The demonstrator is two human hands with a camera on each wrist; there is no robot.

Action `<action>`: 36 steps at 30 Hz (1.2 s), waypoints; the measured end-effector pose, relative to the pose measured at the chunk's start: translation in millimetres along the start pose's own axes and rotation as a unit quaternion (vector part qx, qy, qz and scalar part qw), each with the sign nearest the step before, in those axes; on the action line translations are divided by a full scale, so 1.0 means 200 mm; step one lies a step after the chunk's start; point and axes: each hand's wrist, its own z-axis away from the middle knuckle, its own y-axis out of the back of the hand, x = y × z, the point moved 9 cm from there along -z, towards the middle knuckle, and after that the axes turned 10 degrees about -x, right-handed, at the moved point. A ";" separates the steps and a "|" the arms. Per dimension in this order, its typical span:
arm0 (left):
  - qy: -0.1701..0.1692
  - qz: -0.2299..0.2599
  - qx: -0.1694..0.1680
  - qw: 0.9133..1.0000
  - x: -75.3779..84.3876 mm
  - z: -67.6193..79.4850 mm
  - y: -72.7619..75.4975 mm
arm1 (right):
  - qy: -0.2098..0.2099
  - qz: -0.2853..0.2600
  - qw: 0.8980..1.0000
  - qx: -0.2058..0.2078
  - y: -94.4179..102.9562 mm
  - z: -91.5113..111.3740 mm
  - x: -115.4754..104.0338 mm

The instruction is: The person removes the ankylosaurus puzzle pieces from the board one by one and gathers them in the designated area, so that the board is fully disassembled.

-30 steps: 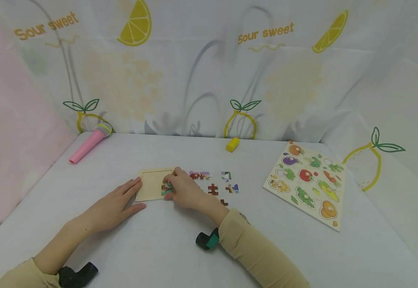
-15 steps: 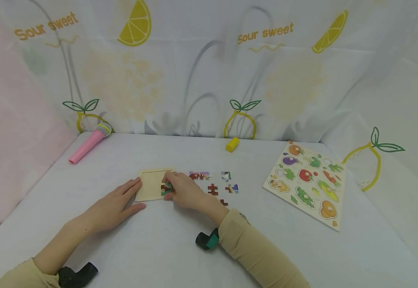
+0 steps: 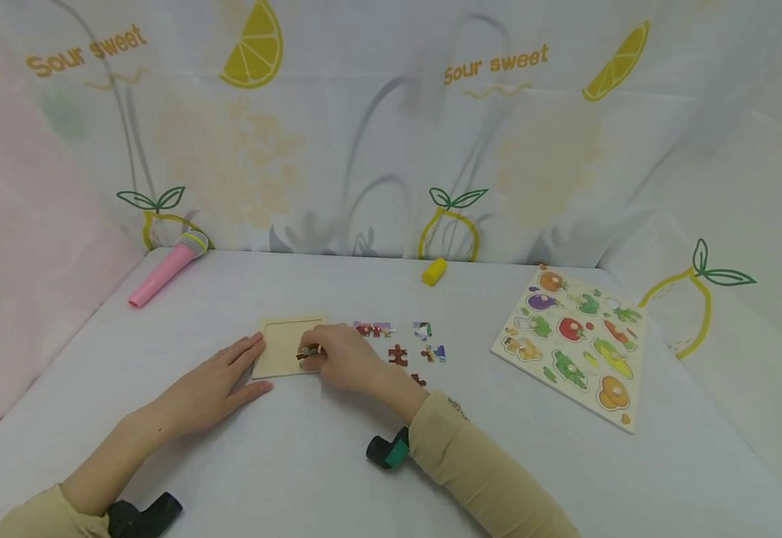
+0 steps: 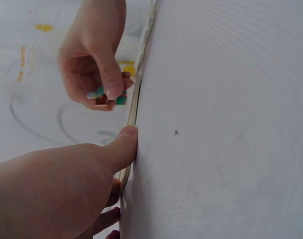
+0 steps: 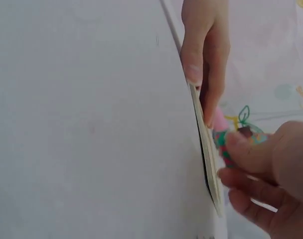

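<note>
A small square wooden puzzle tray (image 3: 276, 357) with a raised rim lies on the white tabletop, its visible floor bare. My left hand (image 3: 212, 382) rests at its left edge, fingers straight and thumb spread, the fingertips right at the rim. Over the tray's right side, my right hand (image 3: 349, 360) pinches a brown and green jigsaw piece (image 4: 120, 100) between thumb and fingers, tilted up on edge. The right wrist view shows the tray (image 5: 207, 149) edge-on below that piece. Just right of the hand lie several loose jigsaw pieces (image 3: 398, 355), partly hidden behind it.
A vegetable peg puzzle board (image 3: 569, 351) lies at the right. A pink toy microphone (image 3: 169, 267) is at the back left, and a yellow block (image 3: 434, 272) stands near the back edge. Behind the table hangs a printed lemon cloth (image 3: 337, 149).
My right hand has lifted the brown and green piece from the tray's right side and tilted it, shifting slightly left. The left hand stays at the tray's edge.
</note>
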 end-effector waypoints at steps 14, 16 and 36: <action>-0.006 0.001 0.006 1.000 0.00 -0.01 -0.01 | -0.038 -0.114 0.993 0.021 0.30 0.34 0.32; -0.006 0.001 0.006 1.000 0.01 0.00 -0.01 | -0.062 -0.118 0.991 0.026 0.33 0.41 0.40; -0.002 0.008 -0.007 1.000 -0.01 0.00 0.00 | -0.098 -0.149 0.979 -0.099 0.26 0.63 0.63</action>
